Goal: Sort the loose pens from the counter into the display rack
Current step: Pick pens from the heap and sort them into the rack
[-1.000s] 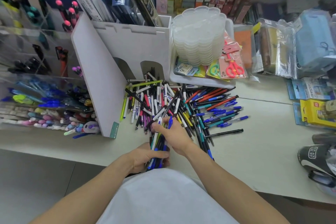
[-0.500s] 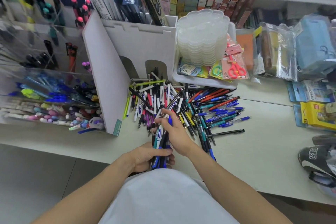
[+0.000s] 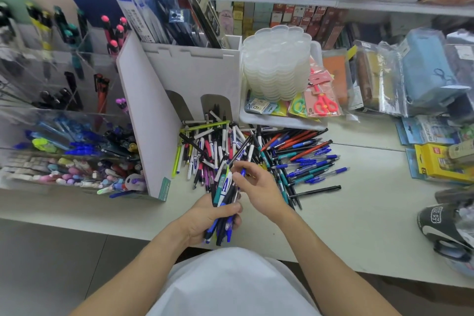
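A big heap of loose pens (image 3: 256, 151) lies on the pale counter (image 3: 346, 226), in blue, black, white, teal and red. My left hand (image 3: 205, 218) grips a bundle of pens (image 3: 224, 202) upright near the counter's front edge. My right hand (image 3: 256, 187) is just right of the bundle and pinches a blue pen (image 3: 242, 172) at the bundle's top. The clear display rack (image 3: 64, 136) with filled pen compartments stands to the left, behind a white divider panel (image 3: 146, 120).
A white tray (image 3: 282, 123) with stacked clear plastic containers (image 3: 277, 64) and packaged scissors sits behind the heap. Bagged goods and a yellow box (image 3: 441, 161) crowd the right side. A dark shoe-like item (image 3: 441, 223) lies at the right edge. Shelves of boxes run along the back.
My right hand has lifted a blue pen from the heap against the bundle in my left hand. The bundle has risen slightly and the view has shifted to the right.
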Demonstrator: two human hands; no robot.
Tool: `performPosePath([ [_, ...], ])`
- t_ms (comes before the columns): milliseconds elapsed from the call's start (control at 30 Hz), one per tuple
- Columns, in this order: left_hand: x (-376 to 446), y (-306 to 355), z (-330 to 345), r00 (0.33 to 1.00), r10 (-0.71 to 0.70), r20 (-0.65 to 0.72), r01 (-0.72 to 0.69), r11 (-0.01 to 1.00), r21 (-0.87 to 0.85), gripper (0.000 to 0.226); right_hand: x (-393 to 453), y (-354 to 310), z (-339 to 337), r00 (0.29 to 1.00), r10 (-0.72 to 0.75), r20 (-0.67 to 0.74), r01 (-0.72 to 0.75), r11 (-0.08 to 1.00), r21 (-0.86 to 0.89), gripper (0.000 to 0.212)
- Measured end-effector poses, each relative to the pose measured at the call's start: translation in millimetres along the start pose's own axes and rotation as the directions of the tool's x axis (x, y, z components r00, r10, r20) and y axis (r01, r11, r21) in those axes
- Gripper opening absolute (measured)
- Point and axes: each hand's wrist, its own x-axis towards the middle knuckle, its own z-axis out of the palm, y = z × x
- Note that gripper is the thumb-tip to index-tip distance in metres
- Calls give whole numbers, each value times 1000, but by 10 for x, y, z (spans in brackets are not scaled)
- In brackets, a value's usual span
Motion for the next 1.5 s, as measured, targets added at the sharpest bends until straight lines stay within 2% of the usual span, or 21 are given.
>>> performPosePath([
  [133, -85, 177, -5, 995, 91, 44, -91, 996, -4, 35, -68, -220, -131, 997, -73, 5, 73, 981, -179, 38],
  [267, -157, 294, 78, 985, 163, 58, -162, 987, -24, 38, -130, -428, -199, 999, -41, -22, 42, 999, 11, 46],
  [333, -195, 319, 103, 984, 166, 57, -163, 985, -61, 35, -150, -534, -246, 999, -38, -26, 39, 998, 46, 47],
  [467, -245, 329, 84, 985, 159, 63, -156, 986, -63, 39, -197, -740, -354, 999, -20, 42, 22, 999, -46, 52],
  [567, -254, 322, 96, 986, 165, 38, -163, 985, -48, 32, -227, -847, -354, 993, 26, 118, -13, 994, -112, 56],
  [767, -284, 326, 130, 988, 150, -38, -152, 985, -77, 38, -237, -870, -261, 993, 49, 109, -36, 992, -119, 43],
  [867, -317, 331, 137, 990, 132, -42, -135, 988, -80, 38, -234, -847, -225, 997, 50, 55, -44, 994, -100, 40],
  [967, -339, 312, 125, 990, 107, -89, -119, 982, -145, 39, -264, -870, -309, 989, -14, -144, 6, 998, -56, 38],
  [1033, -337, 297, 97, 985, 103, -138, -131, 967, -219, 39, -327, -911, -361, 949, -84, -303, 90, 996, 6, 31],
  [1100, -325, 296, 78, 977, 99, -191, -151, 949, -277, 37, -408, -917, -309, 915, -142, -378, 173, 984, 49, 30],
  [1167, -307, 315, 93, 967, 93, -238, -169, 931, -324, 32, -477, -845, -173, 911, -172, -375, 200, 979, 36, 30],
  [1267, -287, 343, 140, 957, 125, -261, -215, 911, -353, 30, -561, -663, 67, 944, -161, -287, 171, 985, 8, 21],
  [1333, -286, 344, 161, 953, 144, -267, -235, 908, -348, 34, -606, -553, 177, 949, -179, -259, 164, 983, -79, 15],
  [1433, -288, 326, 182, 943, 154, -294, -259, 896, -360, 26, -635, -446, 257, 922, -263, -286, 188, 946, -264, 17],
  [1500, -276, 310, 195, 937, 159, -311, -272, 890, -365, 35, -639, -434, 284, 924, -275, -264, 197, 937, -287, 14],
])
